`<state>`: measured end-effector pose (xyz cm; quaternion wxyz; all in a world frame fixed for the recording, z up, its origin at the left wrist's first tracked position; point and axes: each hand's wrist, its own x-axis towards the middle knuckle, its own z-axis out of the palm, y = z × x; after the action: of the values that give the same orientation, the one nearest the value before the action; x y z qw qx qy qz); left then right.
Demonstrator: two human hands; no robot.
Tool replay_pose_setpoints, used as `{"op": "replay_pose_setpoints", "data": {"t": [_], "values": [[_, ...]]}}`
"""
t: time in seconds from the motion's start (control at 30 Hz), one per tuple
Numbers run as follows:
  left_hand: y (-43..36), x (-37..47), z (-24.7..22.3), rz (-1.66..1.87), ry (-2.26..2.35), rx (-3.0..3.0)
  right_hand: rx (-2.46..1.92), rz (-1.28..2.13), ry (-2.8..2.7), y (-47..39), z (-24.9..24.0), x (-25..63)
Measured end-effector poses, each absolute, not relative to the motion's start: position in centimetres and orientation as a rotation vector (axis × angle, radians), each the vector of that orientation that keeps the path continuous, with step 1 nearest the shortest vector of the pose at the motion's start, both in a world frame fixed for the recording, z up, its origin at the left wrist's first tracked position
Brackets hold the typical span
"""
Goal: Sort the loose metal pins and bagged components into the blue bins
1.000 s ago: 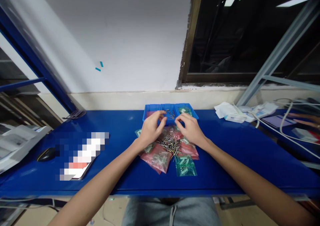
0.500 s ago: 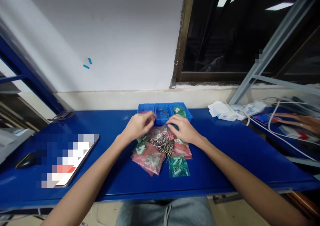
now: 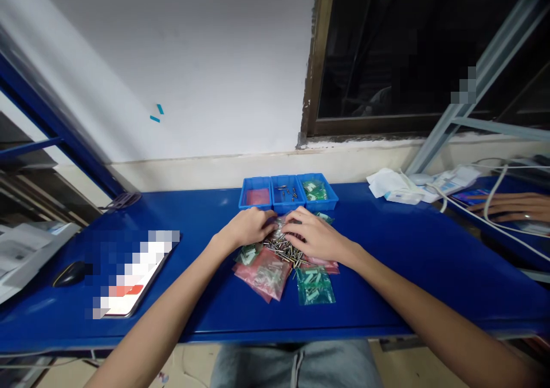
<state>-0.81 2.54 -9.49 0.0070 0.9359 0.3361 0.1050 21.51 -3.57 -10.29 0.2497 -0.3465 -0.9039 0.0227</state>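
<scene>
My left hand [image 3: 254,226] rests at the upper left of a loose pile of thin metal pins [image 3: 289,254], its fingers curled in; whatever they pinch is hidden. My right hand [image 3: 315,234] reaches over the pile's right side, thumb and fingers bent and apart, touching the pins or the bags under them. Around the pile lie clear-pink bags of small parts [image 3: 268,274] and a green bag with pale pieces [image 3: 315,285]. Behind my hands three blue bins stand in a row: the left bin [image 3: 255,206] has a pink bag, the middle bin [image 3: 284,207] a few pins, the right bin [image 3: 325,204] green bags.
A tablet-like device [image 3: 141,285], partly blurred out, and a black mouse [image 3: 71,274] lie on the blue table [image 3: 206,313] at left. White papers [image 3: 395,186] and cables [image 3: 468,209] are at right. Another person's hand [image 3: 515,207] shows at the far right edge.
Both hands have come down and back from the bins to the pile of pins, and the bins' fronts now show. The pink bag in the left bin is now uncovered. The view has shifted slightly.
</scene>
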Motion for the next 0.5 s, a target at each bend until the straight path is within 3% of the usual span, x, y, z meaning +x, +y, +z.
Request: {"op": "replay_pose_setpoints", "data": {"t": [0.5], "values": [[2.35,-0.42,-9.75,0.480,1.074,2.909,-0.916,0.045,-2.489,-3.66,-10.12,21.45]]}}
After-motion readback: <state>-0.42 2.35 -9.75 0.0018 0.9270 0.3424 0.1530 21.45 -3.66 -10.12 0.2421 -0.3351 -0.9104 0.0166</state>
